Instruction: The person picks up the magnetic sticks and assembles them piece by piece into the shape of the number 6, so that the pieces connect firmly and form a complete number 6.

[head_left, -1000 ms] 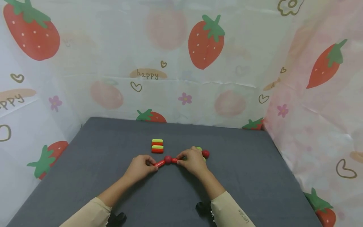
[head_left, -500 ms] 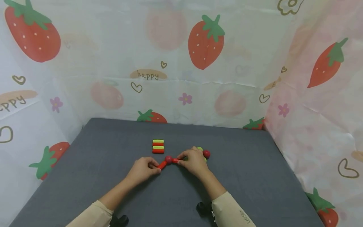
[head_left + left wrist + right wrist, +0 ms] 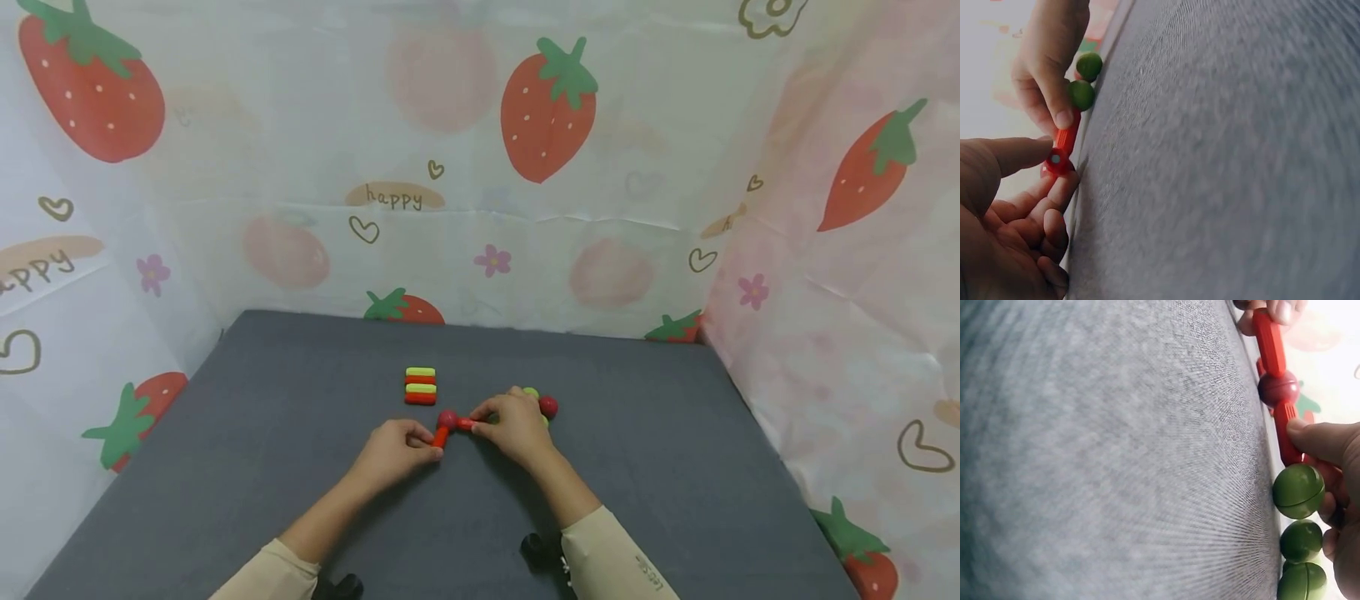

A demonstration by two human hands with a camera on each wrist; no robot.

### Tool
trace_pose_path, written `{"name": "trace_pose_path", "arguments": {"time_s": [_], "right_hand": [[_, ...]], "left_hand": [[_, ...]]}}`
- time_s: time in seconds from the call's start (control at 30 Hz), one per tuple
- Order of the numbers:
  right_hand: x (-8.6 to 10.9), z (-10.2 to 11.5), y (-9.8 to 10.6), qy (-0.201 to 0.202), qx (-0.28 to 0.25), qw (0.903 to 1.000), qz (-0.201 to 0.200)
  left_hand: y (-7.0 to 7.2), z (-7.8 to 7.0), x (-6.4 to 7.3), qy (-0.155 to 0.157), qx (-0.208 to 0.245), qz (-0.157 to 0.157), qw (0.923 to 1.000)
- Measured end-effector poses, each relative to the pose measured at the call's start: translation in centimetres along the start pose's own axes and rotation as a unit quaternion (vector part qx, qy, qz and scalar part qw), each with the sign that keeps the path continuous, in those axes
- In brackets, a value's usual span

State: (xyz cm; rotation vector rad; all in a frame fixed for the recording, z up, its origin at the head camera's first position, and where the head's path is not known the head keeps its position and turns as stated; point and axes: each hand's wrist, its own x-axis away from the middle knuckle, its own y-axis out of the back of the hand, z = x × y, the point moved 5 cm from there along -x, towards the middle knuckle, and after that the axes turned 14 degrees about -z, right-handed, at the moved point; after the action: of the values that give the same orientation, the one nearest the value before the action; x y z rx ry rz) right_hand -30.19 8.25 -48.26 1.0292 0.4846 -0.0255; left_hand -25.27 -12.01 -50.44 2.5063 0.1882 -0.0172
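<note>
A dark red ball (image 3: 447, 419) sits between two red rods, joined end to end with it in the right wrist view. My left hand (image 3: 395, 448) pinches the left rod (image 3: 441, 437) between thumb and fingers; its round end with a pale dot faces the left wrist camera. The right rod (image 3: 1286, 434) is pinched by my right hand (image 3: 514, 423). Close to that rod's other end is a green ball (image 3: 1299, 490); whether they touch I cannot tell. Further green balls (image 3: 1301, 540) lie beside the right hand, which partly hides them in the head view.
Yellow-green and red rods (image 3: 421, 387) lie in a neat stack-like row behind the left hand. Another dark red ball (image 3: 548, 407) lies right of the right hand. The grey tabletop (image 3: 630, 467) is bordered by strawberry-print sheets (image 3: 450, 125) at the back and sides.
My left hand has moved right and slightly toward me, swinging its rod around the red ball from nearly in line to a steep angle. The right hand keeps its grip, nearly still.
</note>
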Motion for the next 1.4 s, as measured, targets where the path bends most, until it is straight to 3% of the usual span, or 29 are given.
{"name": "trace_pose_path", "arguments": {"time_s": [0.43, 0.63, 0.87, 1.03, 1.4], "right_hand": [[-0.1, 0.0, 0.2, 0.006, -0.003, 1.0000, -0.005], [0.0, -0.2, 0.5, 0.005, -0.014, 0.9998, 0.012], [-0.2, -1.6, 3.5, -0.005, -0.076, 0.9971, -0.010], [0.5, -3.5, 5.6, -0.029, -0.077, 0.9962, -0.031], [2.9, -6.2, 6.7, -0.045, -0.061, 0.9957, -0.053]], "left_hand": [[-0.3, -0.7, 0.0, 0.010, -0.014, -0.019, 0.9997], [-0.3, -0.6, 0.0, 0.025, -0.021, -0.021, 0.9993], [-0.5, -0.7, 0.2, 0.035, -0.013, -0.021, 0.9991], [-0.6, -0.6, 0.3, 0.033, -0.013, -0.026, 0.9990], [-0.4, -0.3, 0.6, 0.032, -0.009, -0.028, 0.9991]]}}
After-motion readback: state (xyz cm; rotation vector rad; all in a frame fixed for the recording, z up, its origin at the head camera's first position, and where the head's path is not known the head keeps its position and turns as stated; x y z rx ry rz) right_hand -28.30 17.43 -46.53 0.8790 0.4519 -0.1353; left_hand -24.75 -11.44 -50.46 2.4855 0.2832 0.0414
